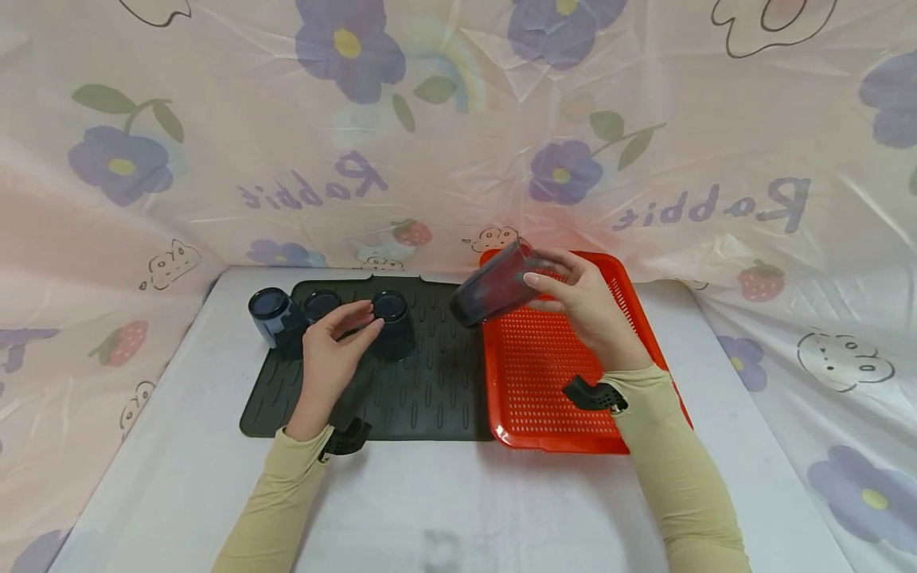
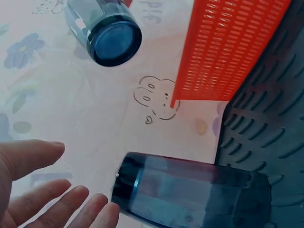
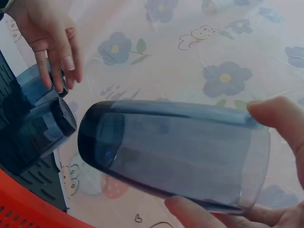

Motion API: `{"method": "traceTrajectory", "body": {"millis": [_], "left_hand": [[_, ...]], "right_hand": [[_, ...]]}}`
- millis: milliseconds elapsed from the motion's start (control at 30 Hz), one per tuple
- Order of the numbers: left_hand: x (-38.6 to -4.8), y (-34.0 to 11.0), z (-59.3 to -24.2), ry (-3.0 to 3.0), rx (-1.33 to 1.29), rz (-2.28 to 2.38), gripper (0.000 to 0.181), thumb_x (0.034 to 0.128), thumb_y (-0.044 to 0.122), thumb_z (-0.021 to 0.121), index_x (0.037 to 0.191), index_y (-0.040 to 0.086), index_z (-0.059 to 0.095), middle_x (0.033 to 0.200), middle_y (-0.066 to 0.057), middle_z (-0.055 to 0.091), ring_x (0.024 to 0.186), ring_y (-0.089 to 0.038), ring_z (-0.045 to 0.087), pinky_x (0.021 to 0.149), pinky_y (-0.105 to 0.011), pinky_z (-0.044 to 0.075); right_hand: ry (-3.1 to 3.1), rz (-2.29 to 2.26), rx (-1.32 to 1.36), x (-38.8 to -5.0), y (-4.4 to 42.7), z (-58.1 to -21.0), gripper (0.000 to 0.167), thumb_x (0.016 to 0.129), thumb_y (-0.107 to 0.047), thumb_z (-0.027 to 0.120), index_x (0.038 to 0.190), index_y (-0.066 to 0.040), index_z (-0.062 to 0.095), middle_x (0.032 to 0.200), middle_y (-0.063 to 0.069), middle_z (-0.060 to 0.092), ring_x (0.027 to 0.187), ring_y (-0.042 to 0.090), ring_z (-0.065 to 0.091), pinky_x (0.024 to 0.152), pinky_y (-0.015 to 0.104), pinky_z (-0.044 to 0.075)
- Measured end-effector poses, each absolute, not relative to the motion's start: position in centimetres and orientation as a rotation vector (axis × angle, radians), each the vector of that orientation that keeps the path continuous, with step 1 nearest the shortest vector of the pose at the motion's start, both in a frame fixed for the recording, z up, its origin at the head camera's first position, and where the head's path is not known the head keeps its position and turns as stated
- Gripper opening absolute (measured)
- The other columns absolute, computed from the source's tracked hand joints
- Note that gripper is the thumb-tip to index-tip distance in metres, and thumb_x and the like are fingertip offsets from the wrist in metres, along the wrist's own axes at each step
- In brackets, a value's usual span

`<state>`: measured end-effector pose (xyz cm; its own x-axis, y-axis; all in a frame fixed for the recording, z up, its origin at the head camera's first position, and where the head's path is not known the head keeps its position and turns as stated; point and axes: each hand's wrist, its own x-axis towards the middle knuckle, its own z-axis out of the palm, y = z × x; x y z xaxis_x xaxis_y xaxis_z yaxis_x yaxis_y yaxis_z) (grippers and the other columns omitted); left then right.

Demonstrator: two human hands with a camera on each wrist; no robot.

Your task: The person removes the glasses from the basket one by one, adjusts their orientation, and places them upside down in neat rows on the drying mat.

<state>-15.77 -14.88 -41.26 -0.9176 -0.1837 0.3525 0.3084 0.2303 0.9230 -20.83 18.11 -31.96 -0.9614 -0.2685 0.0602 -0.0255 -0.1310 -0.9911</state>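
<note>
My right hand grips a blue-tinted drinking glass near its rim, thumb on one side and fingers on the other. The glass is tilted in the air, its thick dark base toward lower left. My left hand has its fingers loosely extended beside an upside-down glass on the black drying mat; the left wrist view shows the fingertips close to its base, and contact is unclear. Two more upside-down glasses stand left of it, one at the far left and one partly hidden behind the left hand.
A red perforated tray lies right of the mat, below the right hand, its near-left edge against the mat. Both rest on a white table. A printed curtain hangs behind and at the sides.
</note>
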Motion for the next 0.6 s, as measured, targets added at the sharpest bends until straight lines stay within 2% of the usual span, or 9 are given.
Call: {"method": "traceTrajectory", "body": {"millis": [233,467,600], "left_hand": [[-15.6,-14.1,-40.0,-2.101,-0.119,-1.796,0.036,0.0862,0.014,0.073,0.120,0.002,0.066,0.114,-0.010,0.067,0.103,-0.021,0.064,0.082,-0.022,0.053],[-14.3,-12.3,-36.9,-2.105,-0.182,-1.886,0.035,0.0886,0.002,0.068,0.121,-0.009,0.060,0.119,-0.023,0.062,0.108,-0.035,0.060,0.083,-0.020,0.052],[-14.2,-11.7,-36.2,-2.100,-0.193,-1.930,0.034,0.0885,0.001,0.067,0.121,-0.008,0.060,0.119,-0.023,0.062,0.108,-0.035,0.060,0.084,-0.021,0.052]], "right_hand": [[1.912,-2.228,-0.281,-20.7,17.4,-32.3,0.046,0.092,-0.006,0.061,0.135,0.000,0.043,0.115,0.010,0.055,0.093,0.018,0.062,0.073,0.036,0.058],[1.863,-2.251,-0.240,-20.5,16.8,-32.6,0.041,0.093,-0.008,0.060,0.130,-0.002,0.045,0.113,0.010,0.056,0.094,0.018,0.061,0.077,0.041,0.057],[1.831,-2.265,-0.228,-20.4,16.5,-32.8,0.039,0.093,-0.008,0.059,0.129,-0.003,0.045,0.112,0.009,0.057,0.094,0.019,0.061,0.077,0.042,0.056]]}}
